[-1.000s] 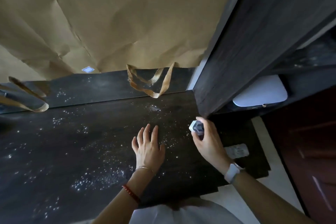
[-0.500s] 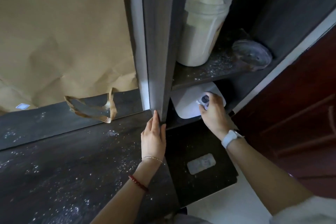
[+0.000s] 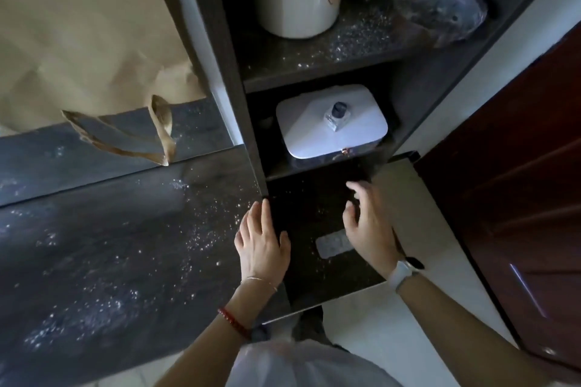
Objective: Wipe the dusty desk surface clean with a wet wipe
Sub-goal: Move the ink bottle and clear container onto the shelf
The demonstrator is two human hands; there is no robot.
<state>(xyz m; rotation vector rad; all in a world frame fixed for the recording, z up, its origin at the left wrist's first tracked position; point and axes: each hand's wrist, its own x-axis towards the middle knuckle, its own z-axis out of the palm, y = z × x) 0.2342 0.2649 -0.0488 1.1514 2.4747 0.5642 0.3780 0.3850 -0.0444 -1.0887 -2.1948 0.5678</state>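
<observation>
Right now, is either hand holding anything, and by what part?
Nothing is held. The left hand rests flat on the dusty desk; the right hand hovers open above it. The small bottle sits free on the white box.
</observation>
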